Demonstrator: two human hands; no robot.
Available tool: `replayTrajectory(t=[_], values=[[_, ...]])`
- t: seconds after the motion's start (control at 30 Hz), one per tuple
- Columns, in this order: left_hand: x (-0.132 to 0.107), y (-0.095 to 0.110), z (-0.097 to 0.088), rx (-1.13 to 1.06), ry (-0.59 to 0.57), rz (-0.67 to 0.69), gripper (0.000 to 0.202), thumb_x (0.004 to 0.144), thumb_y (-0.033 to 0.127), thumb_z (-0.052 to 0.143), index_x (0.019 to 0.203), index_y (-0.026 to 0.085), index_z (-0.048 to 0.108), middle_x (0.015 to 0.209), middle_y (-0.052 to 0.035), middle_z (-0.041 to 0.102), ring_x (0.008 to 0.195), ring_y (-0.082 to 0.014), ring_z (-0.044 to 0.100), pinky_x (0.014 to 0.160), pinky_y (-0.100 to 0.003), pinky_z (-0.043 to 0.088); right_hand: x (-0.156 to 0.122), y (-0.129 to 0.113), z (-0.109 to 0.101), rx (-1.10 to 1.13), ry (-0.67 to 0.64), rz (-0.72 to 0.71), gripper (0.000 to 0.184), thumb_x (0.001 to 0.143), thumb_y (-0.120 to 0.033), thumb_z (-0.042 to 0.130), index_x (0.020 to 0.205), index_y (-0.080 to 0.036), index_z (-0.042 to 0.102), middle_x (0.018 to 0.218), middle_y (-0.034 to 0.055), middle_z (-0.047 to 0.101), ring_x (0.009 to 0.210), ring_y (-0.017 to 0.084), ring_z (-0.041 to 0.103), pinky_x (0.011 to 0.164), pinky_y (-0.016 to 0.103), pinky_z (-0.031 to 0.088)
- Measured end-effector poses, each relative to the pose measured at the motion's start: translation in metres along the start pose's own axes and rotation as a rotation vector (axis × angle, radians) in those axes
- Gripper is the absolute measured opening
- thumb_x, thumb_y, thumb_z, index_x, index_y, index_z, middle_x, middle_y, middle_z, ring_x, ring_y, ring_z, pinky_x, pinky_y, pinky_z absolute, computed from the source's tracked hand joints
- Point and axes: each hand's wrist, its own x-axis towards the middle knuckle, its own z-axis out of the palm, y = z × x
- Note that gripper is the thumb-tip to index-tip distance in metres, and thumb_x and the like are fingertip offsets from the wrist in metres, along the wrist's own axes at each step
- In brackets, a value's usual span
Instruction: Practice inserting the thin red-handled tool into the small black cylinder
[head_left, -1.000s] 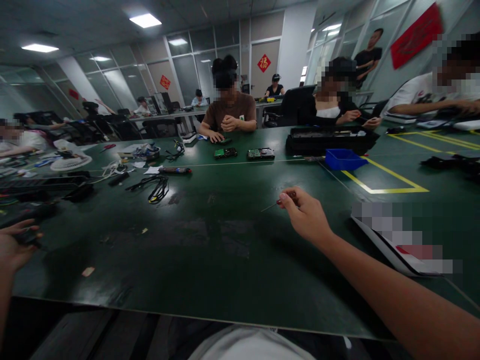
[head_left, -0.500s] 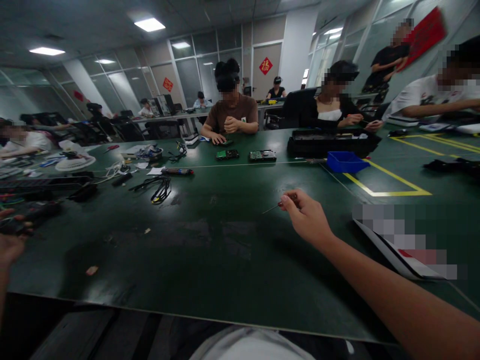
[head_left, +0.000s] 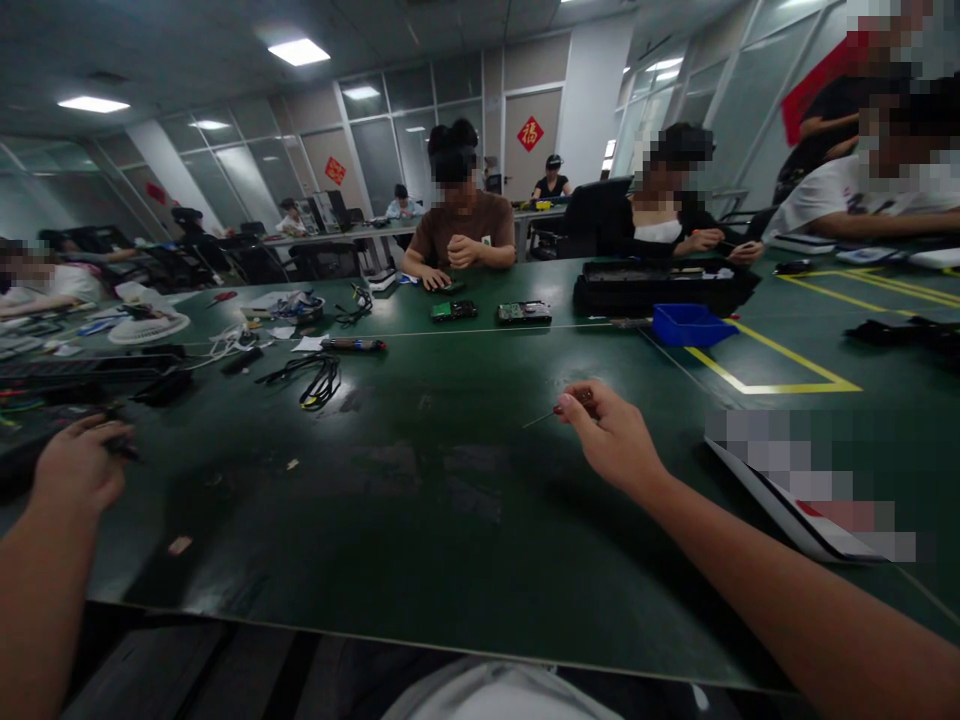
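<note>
My right hand is raised over the middle right of the green table. Its fingers are closed on a screwdriver, whose thin shaft points left and slightly down; the handle is mostly hidden in the fingers. At the left, my left hand is closed round a small black object. Part of that object sticks out to the right of the fingers, and its kind cannot be made out. Dark items and coloured wires lie just beyond this hand.
Ahead lie a coil of black cable, a pen-like tool and two circuit-board units. A blue bin stands before a long black case. A white-edged flat item lies right. Co-workers sit across the table.
My left hand has come further into view from the left edge, moving right with the black object in it. The right hand and screwdriver are nearly still. A standing person at the right has moved nearer.
</note>
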Motion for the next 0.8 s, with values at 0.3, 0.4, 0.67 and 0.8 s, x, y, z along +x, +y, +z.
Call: replayTrajectory(t=[0.3,0.4,0.67,0.8], values=[[-0.053,0.03,0.1,-0.253,-0.507,-0.144,0.013,0.084,0.007,0.067,0.094,0.014,0.062,0.078,0.0031,0.064,0.076,-0.0101,0.055,0.07,-0.023,0.045,-0.002,0.002,-0.001,0.14,-0.007,-0.004,0.03,0.098,-0.047,0.047,0.105,-0.021,0.063,0.096,0.0073,0.073,0.091,0.024,0.07,0.081,0.041,0.053],[-0.083,0.04,0.139,-0.305,-0.7,-0.065,0.034,0.074,0.014,0.08,0.104,0.014,0.065,0.093,-0.0009,0.066,0.082,-0.0118,0.058,0.074,-0.025,0.047,-0.002,0.003,0.0,0.152,0.01,-0.009,0.029,0.098,-0.045,0.049,0.106,-0.021,0.063,0.094,0.0068,0.074,0.089,0.023,0.071,0.08,0.04,0.053],[-0.165,0.071,0.226,-0.275,-1.04,0.118,0.047,0.071,0.021,0.08,0.116,0.015,0.067,0.111,-0.0108,0.071,0.104,-0.022,0.064,0.098,-0.04,0.046,-0.004,-0.005,-0.004,0.061,0.045,-0.061,0.031,0.094,-0.05,0.054,0.091,-0.022,0.067,0.077,0.0037,0.071,0.072,0.021,0.067,0.068,0.035,0.05],[-0.204,0.082,0.249,-0.273,-1.181,0.13,0.04,0.073,0.017,0.078,0.112,0.015,0.069,0.114,-0.0116,0.072,0.104,-0.0219,0.066,0.101,-0.042,0.046,-0.005,-0.007,-0.006,0.261,0.075,-0.001,0.033,0.095,-0.05,0.052,0.081,-0.022,0.064,0.068,0.0016,0.064,0.065,0.018,0.063,0.063,0.032,0.05]])
